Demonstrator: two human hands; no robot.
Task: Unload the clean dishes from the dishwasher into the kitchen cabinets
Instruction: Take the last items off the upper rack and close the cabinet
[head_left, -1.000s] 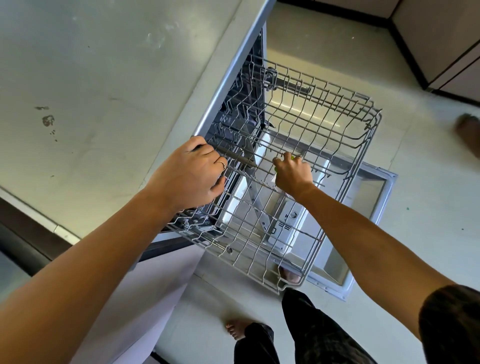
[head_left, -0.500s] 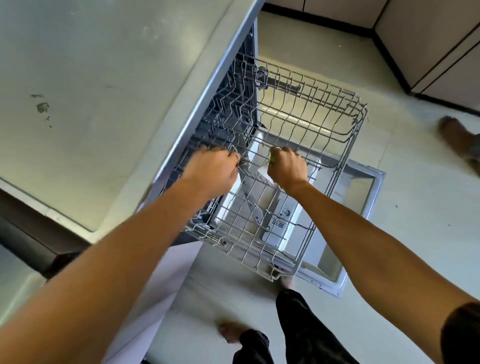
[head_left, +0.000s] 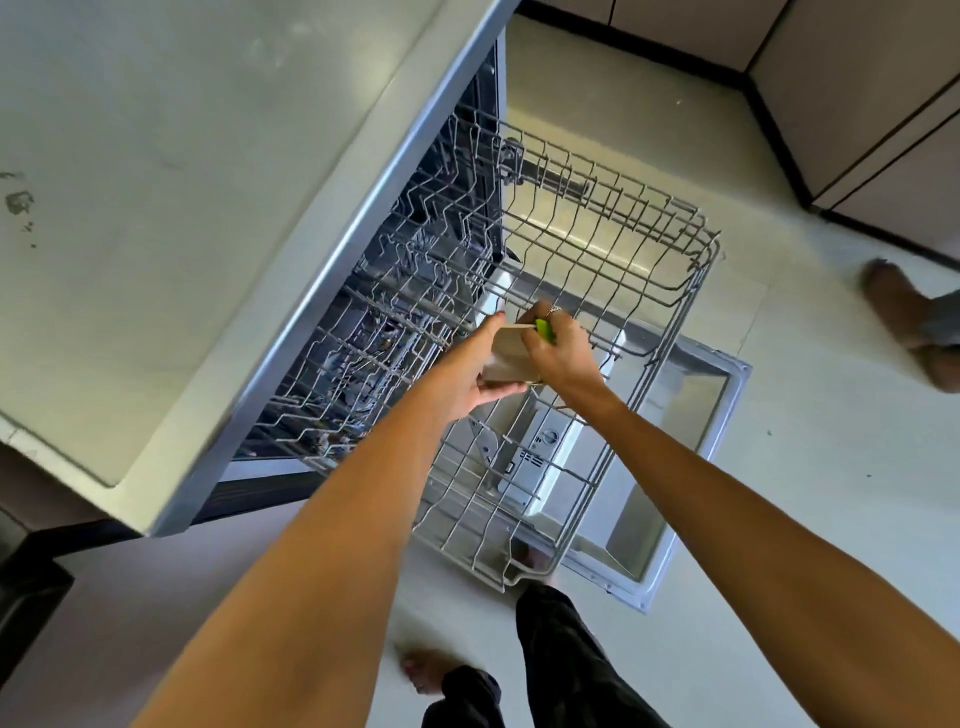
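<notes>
The wire upper rack (head_left: 649, 249) is pulled out of the dishwasher over the open door (head_left: 691, 467). Above the middle of the rack both hands hold a flat beige rectangular piece (head_left: 511, 356). My left hand (head_left: 467, 369) grips its lower left edge. My right hand (head_left: 563, 353) closes over its top right, where a small bright green part (head_left: 544, 330) shows between the fingers. I cannot tell what kind of utensil it is. The visible part of the rack holds nothing else.
A pale countertop (head_left: 182, 208) runs along the left above the dishwasher. Cabinet fronts (head_left: 857, 104) stand at the top right. Another person's foot (head_left: 904, 312) is on the floor at the right. My own feet (head_left: 421, 670) stand below the rack.
My left hand came off the rack's left side and moved right to meet my right hand. The flat beige piece is now lifted between both hands above the rack.
</notes>
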